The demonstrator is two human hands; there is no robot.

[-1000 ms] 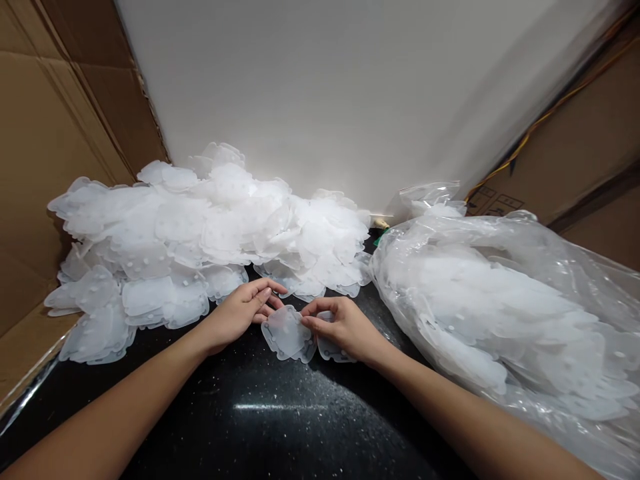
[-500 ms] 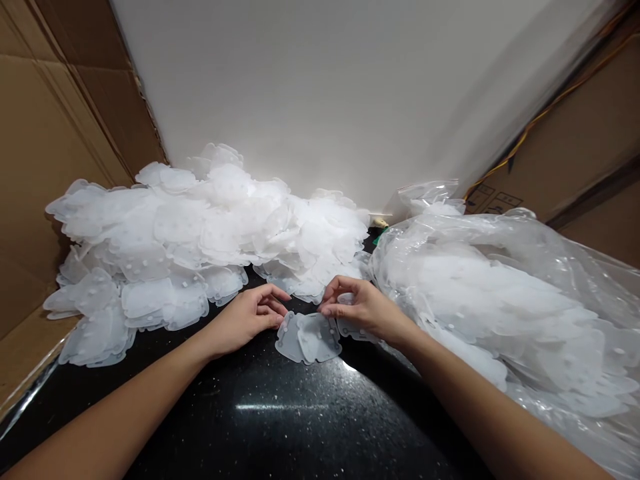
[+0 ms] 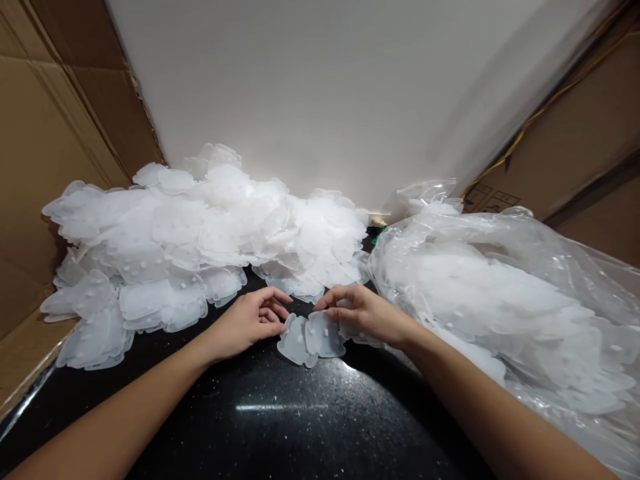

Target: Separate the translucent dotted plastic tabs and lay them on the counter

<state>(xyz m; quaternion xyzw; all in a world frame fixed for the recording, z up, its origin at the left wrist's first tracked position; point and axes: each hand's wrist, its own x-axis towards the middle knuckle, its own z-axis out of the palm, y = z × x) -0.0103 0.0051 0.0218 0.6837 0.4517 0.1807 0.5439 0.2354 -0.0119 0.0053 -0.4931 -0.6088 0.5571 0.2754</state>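
Left hand (image 3: 253, 320): fingers curled, thumb apart, its tip at a translucent white wavy-edged plastic sheet (image 3: 295, 341). Right hand (image 3: 367, 315): fingertips at an overlapping matching sheet (image 3: 325, 339); pinch cannot be confirmed. Beyond both hands' fingers: white sheet heap (image 3: 225, 223).

This looks like a small workshop or packing corner, though whether it sits within a factory or a home cannot be told. The sheer count suggests work in bulk: near-identical translucent plastic pieces (image 3: 225, 227) heaped across the left and centre, more filling a large clear bag (image 3: 505, 307) at right. Packaging hems it in — brown cardboard (image 3: 55, 107) at upper left, a carton (image 3: 570, 147) with printed symbols at upper right. A black, speckled work surface (image 3: 280, 433) spans the bottom, below a plain pale wall (image 3: 325, 87).
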